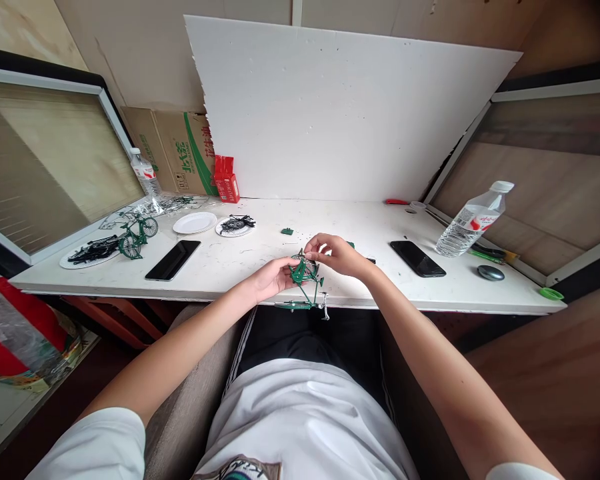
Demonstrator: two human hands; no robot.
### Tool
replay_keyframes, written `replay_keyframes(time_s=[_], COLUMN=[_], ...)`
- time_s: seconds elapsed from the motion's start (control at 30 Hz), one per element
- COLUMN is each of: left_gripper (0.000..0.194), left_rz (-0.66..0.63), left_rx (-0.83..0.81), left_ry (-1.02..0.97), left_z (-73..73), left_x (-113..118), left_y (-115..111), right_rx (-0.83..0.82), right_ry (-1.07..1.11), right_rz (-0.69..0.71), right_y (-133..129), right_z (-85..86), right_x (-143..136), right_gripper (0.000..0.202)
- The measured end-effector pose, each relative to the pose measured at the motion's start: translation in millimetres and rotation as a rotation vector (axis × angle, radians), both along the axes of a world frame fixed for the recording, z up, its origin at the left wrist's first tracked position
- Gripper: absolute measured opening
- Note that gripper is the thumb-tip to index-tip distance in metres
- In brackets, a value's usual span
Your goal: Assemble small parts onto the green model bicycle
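A green model bicycle (305,277) with a dark spoked wheel is held over the table's front edge, its frame hanging toward my lap. My left hand (274,278) grips it from the left, thumb and fingers closed on its green part. From the upper right, my right hand (336,255) pinches at the wheel's upper side; any small part between those fingertips is too small to make out. Just beyond my hands lies a small green piece (287,231). Another green piece (351,245) shows partly behind my right hand.
On the white table (220,267), a finished-looking green bicycle (138,233), plates of black parts (235,225) and a phone (173,260) lie left. A second phone (418,259), a water bottle (473,220) and a dark oval object (491,273) are right. A white board (350,113) stands behind.
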State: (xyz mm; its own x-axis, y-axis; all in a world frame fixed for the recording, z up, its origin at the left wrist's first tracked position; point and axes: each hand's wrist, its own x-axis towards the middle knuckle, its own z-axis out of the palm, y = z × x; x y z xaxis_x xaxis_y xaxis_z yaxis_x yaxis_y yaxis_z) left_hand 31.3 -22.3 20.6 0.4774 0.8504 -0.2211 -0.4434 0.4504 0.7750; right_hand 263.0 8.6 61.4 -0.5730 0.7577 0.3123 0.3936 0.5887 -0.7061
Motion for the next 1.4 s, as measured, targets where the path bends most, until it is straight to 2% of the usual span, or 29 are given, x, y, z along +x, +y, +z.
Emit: replay_keyframes(time_s=[0.2,0.47,0.77,1.4], left_gripper=[0.014,0.016,0.014,0.015], left_rz=[-0.007,-0.038,-0.055,-0.044], left_rx=[-0.006,0.008,0.084,0.113], left_ry=[-0.013,-0.055,0.000,0.019], left_z=[-4.6,-8.1,-7.6,-7.5], left_x=[-0.5,-1.3,-0.7,0.0], left_y=[3.8,4.2,0.3,-1.9], right_rx=[0.101,0.129,0.138,0.119], right_ry=[-0.003,0.019,0.032,0.028], right_rz=[0.012,-0.010,0.030,0.029], right_y=[3.8,5.2,3.7,1.9], right_z=[-7.6,-12.8,-12.3,-10.6], right_x=[-2.3,-7.6,-11.7,-13.1], right_gripper=[0.018,0.007,0.011,0.014])
